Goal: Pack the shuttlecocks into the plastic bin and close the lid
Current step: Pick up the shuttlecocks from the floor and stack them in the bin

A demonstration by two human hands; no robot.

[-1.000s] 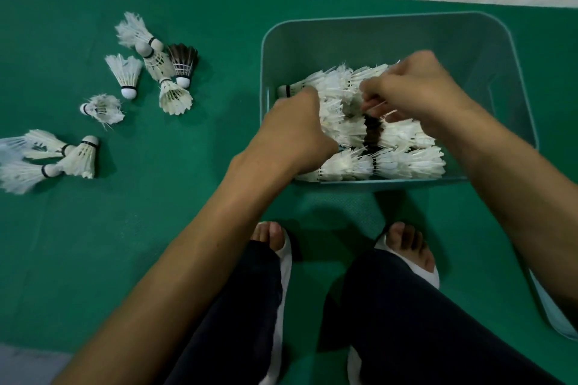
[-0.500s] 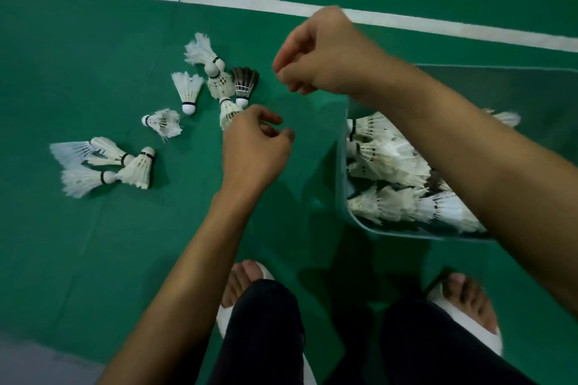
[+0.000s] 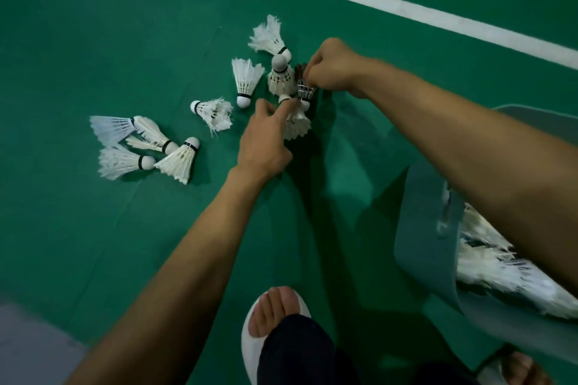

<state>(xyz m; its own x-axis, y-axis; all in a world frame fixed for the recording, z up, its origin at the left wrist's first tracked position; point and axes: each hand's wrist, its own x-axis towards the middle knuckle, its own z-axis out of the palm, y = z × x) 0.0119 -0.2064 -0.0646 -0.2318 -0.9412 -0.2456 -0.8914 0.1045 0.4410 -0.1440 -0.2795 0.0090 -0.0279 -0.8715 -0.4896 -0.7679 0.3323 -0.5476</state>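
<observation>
plastic bin [image 3: 422,228] cut off at right edge, its shuttlecocks [image 3: 488,262] blurred

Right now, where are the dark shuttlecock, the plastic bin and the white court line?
dark shuttlecock [image 3: 307,91]: head view, its dark feather skirt.
plastic bin [image 3: 422,228]: head view, its near side wall.
white court line [image 3: 375,0]: head view, middle of the stripe.

Shuttlecocks [image 3: 175,150] strewn on the floor [image 3: 93,40] at left; left hand [image 3: 266,141] and right hand [image 3: 331,67] in the cluster [image 3: 278,78] further right; bin [image 3: 425,228] at far right, more shuttlecocks [image 3: 500,266] inside.
</observation>
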